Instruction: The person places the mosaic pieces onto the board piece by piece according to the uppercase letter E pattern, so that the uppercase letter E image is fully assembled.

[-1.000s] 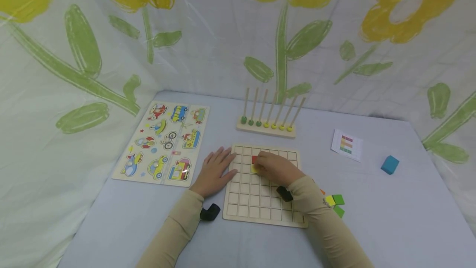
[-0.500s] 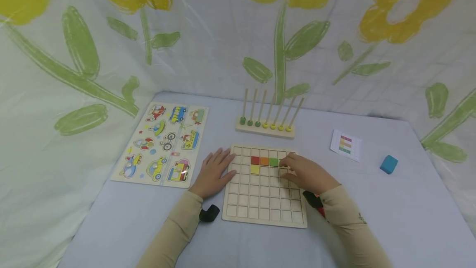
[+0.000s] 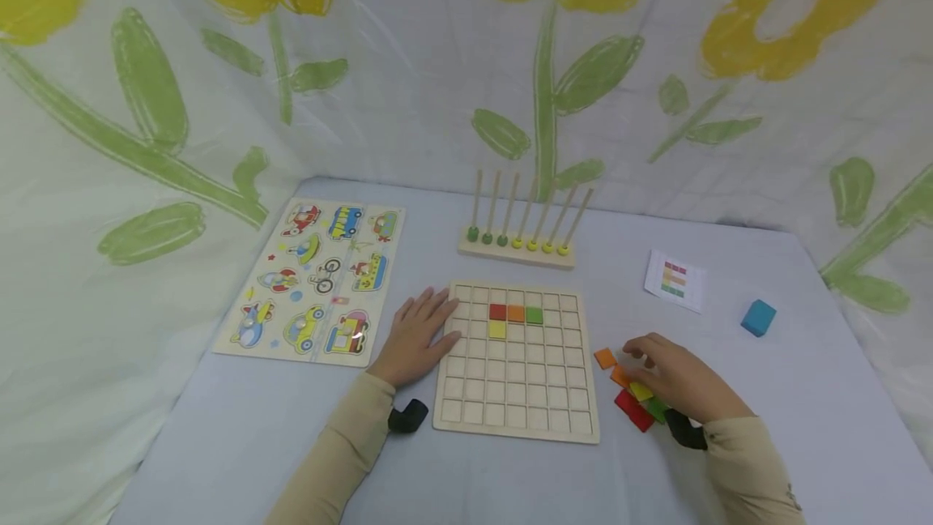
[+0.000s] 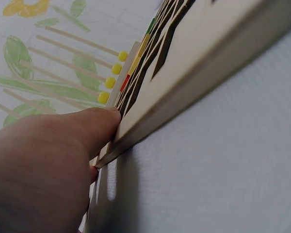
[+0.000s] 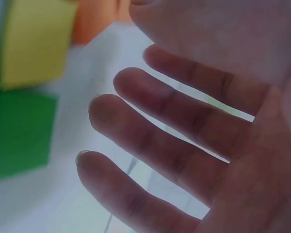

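Observation:
A wooden grid board (image 3: 516, 437) lies at the table's middle. Red (image 3: 498, 312), orange (image 3: 516, 313) and green (image 3: 534, 315) square tiles fill cells side by side in one row, with a yellow tile (image 3: 497, 330) below the red one. My left hand (image 3: 414, 340) rests at the board's left edge, fingers spread; its thumb (image 4: 104, 124) touches the rim. To the board's right, my right hand (image 3: 678, 375) hovers by a loose pile of orange (image 3: 604, 358), yellow (image 3: 641, 391), red (image 3: 634, 411) and green (image 3: 657, 409) tiles. In the right wrist view its fingers (image 5: 136, 131) are loosely extended and hold nothing.
A vehicle picture puzzle (image 3: 309, 282) lies at the left. Behind the board stands a rack of upright pegs (image 3: 516, 250) with green and yellow beads. A printed pattern card (image 3: 675, 280) and a blue block (image 3: 759, 317) are at the right. A flowered curtain hangs behind.
My right hand has moved from the board to the loose tiles at the right, uncovering the orange and green tiles in the row. My left hand has stayed at the board's edge.

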The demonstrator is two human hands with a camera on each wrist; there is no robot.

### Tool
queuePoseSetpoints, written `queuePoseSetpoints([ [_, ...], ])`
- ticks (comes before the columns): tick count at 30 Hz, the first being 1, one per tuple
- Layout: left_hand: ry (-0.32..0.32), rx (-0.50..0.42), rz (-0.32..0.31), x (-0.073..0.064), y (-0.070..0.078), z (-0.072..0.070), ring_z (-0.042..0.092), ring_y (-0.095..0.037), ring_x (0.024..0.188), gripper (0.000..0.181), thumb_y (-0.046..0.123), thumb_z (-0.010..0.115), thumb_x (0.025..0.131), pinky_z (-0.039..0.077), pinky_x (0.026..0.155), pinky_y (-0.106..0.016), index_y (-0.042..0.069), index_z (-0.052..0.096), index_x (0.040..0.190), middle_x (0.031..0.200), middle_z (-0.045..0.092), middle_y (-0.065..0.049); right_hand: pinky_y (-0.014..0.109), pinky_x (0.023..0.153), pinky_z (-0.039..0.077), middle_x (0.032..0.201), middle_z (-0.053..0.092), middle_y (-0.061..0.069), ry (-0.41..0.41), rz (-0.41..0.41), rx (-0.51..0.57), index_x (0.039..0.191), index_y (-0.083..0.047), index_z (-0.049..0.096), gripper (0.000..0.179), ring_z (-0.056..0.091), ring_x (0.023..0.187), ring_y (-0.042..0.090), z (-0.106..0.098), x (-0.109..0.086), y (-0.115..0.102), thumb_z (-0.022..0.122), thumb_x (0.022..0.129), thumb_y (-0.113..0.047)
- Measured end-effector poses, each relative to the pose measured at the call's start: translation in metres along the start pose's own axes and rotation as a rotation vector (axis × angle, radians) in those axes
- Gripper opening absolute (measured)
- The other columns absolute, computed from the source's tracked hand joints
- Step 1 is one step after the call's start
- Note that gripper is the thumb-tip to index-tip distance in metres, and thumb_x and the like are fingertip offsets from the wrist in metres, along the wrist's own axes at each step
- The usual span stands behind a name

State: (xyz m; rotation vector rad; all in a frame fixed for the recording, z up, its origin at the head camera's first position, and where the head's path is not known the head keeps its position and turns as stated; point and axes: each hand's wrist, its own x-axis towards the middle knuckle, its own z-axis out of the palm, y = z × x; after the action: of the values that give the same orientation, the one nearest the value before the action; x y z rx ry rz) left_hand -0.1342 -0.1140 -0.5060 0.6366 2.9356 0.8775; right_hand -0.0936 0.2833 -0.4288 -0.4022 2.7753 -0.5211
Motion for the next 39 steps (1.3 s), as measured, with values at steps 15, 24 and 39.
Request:
queuePoseSetpoints([
  [15, 0.002, -0.002, 0.006, -0.001, -0.001, -0.001, 0.014, -0.027, 0.148, 0.057, 0.044, 0.047, 0.098, 0.007, 0.119, -0.051, 0.018, 0.038, 0.148, 0.157, 0.029, -0.005, 0.045, 0.081, 0.055, 0.107, 0.061, 0.005, -0.016, 0.083, 0.018, 0.115, -0.010, 0.063, 0.034, 0.058, 0.097, 0.025, -0.003, -0.029, 0.031, 0.071, 0.083, -0.006],
  [24, -0.001, 0.004, 0.000, 0.000, -0.003, 0.002, 0.012, -0.025, 0.148, 0.057, 0.045, 0.046, 0.098, 0.007, 0.119, -0.050, 0.019, 0.037, 0.148, 0.157, 0.028, -0.004, 0.046, 0.080, 0.055, 0.103, 0.062, 0.004, 0.017, 0.093, 0.014, 0.111, -0.006, 0.065, 0.030, 0.058, 0.094, 0.025, 0.003, -0.023, 0.034, 0.073, 0.082, -0.012],
  [39, 0.001, -0.002, 0.005, -0.001, -0.001, 0.000, 0.014, -0.026, 0.148, 0.057, 0.043, 0.047, 0.098, 0.006, 0.119, -0.049, 0.018, 0.037, 0.148, 0.157, 0.028, -0.004, 0.033, 0.072, 0.056, 0.098, 0.059, 0.001, 0.081, 0.014, -0.034, 0.108, -0.004, 0.064, 0.031, 0.057, 0.088, 0.018, 0.006, -0.011, 0.026, 0.075, 0.081, -0.011],
])
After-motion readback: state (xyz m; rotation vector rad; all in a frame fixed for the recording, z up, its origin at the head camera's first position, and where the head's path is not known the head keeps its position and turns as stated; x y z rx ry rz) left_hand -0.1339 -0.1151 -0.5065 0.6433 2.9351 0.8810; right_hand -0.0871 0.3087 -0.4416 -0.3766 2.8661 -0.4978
